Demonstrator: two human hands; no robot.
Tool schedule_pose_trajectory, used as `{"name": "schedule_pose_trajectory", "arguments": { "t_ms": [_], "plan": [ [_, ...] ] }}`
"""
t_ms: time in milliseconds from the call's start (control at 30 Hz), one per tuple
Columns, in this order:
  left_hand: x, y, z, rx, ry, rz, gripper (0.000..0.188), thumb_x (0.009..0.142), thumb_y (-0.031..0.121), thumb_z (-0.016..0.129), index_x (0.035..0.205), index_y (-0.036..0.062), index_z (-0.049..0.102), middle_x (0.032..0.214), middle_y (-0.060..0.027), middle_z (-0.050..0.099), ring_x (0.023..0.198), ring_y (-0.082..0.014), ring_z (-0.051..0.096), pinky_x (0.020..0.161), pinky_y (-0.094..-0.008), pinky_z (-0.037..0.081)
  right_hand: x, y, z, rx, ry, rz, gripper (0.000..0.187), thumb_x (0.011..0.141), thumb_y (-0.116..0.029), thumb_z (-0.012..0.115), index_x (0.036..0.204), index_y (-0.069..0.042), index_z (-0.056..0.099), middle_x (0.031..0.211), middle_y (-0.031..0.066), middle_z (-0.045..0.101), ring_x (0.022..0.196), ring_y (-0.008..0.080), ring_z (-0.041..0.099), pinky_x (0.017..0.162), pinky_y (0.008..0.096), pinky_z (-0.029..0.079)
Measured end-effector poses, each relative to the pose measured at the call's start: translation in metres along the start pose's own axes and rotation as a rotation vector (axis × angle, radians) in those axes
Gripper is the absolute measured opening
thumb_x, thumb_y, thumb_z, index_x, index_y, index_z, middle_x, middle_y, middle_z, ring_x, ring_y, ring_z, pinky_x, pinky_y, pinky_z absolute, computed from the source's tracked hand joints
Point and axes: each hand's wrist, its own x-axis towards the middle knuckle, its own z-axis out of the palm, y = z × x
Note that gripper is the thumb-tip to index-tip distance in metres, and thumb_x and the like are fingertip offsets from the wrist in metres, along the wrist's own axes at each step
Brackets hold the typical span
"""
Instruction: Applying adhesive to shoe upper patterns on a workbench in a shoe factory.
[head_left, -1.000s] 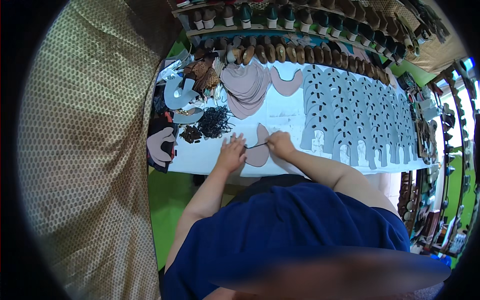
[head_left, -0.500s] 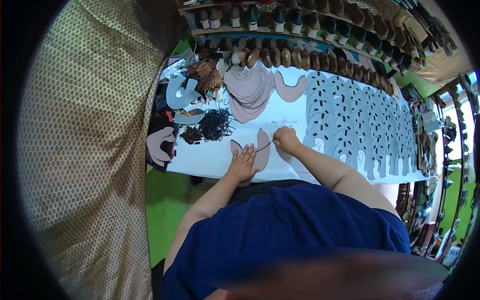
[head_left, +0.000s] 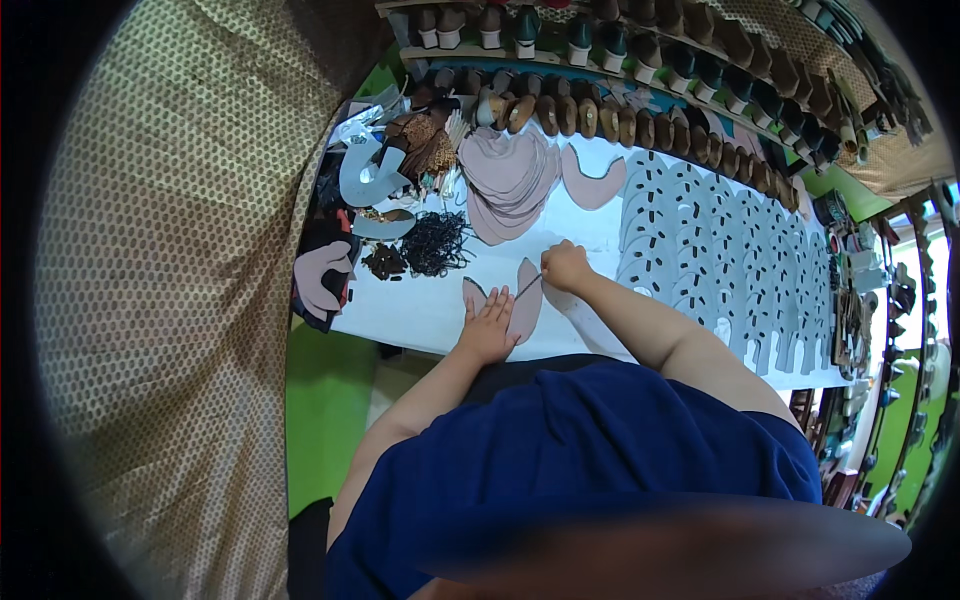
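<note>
On the white-covered table in front of me lies a pinkish, curved U-shaped shoe-upper piece (head_left: 525, 314). My left hand (head_left: 489, 332) rests flat across it, fingers spread, pressing it down. A thin dark strip (head_left: 531, 284) runs from beside the left fingers along the piece's inner edge toward my right hand (head_left: 567, 267). That hand is closed beside the piece's right tip, with the strip's end at its fingers. The fingertips themselves are partly hidden.
Left of the hands sits a tangled heap of black strips (head_left: 437, 243), with small dark bits (head_left: 384, 262) beside it. Behind are stacked pinkish pieces (head_left: 510, 185) and one separate piece (head_left: 593, 190). Overlapping grey cut pieces (head_left: 690, 240) cover the right side. Shoes (head_left: 580, 42) line the shelves beyond.
My right hand has shifted slightly and turned, its knuckles now higher, close to the piece's tip. The left hand stays flat on the piece. The whole view has tilted a little.
</note>
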Motion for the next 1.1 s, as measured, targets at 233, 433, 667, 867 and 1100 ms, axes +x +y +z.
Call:
{"name": "schedule_pose_trajectory", "arguments": {
  "t_ms": [233,433,667,867,1100],
  "plan": [
    [-0.001,0.004,0.008,-0.003,0.040,-0.041,0.089,0.088,0.049,0.057,0.156,0.0069,0.017,0.164,-0.0118,0.011,0.152,-0.0272,0.008,0.117,-0.0608,0.003,-0.003,-0.003,0.004,0.047,0.068,0.030,0.016,0.079,-0.026,0.066,0.087,-0.014,0.073,0.096,0.0070,0.070,0.105,0.0298,0.059,0.084,0.0496,0.048],
    [-0.010,-0.014,0.012,-0.097,0.215,-0.246,0.092,0.087,0.050,0.058,0.155,0.0027,0.019,0.163,-0.0192,0.008,0.151,-0.0366,0.005,0.115,-0.0641,0.001,-0.026,0.005,0.017,0.067,0.318,-0.064,0.015,0.079,-0.027,0.066,0.087,-0.014,0.070,0.093,0.0054,0.066,0.102,0.0287,0.058,0.084,0.0484,0.044],
    [-0.023,-0.039,0.006,-0.090,0.261,-0.462,0.079,0.090,0.051,0.057,0.152,0.0083,0.033,0.164,-0.0162,0.005,0.151,-0.0356,0.003,0.113,-0.0673,0.001,-0.075,-0.002,0.034,-0.022,0.359,-0.787,0.013,0.082,-0.027,0.061,0.088,-0.017,0.065,0.087,0.0006,0.058,0.095,0.0203,0.055,0.082,0.0445,0.039],
    [-0.013,-0.030,-0.015,-0.095,0.287,-0.487,0.065,0.087,0.046,0.062,0.143,0.0144,0.051,0.165,-0.0117,0.009,0.151,-0.0356,0.002,0.113,-0.0677,0.001,-0.074,-0.020,0.038,-0.202,0.302,-0.838,0.009,0.082,-0.023,0.058,0.085,-0.017,0.062,0.084,-0.0024,0.057,0.093,0.0172,0.054,0.087,0.0399,0.036],
    [0.005,-0.029,-0.039,-0.276,0.251,-0.606,0.049,0.080,0.036,0.073,0.126,0.0241,0.067,0.163,-0.0098,0.018,0.151,-0.0366,0.004,0.113,-0.0681,0.007,-0.083,-0.047,0.051,-0.100,0.341,-0.647,0.012,0.080,-0.026,0.063,0.082,-0.015,0.063,0.087,-0.0006,0.061,0.094,0.0204,0.056,0.086,0.0408,0.037]
  ]
}}
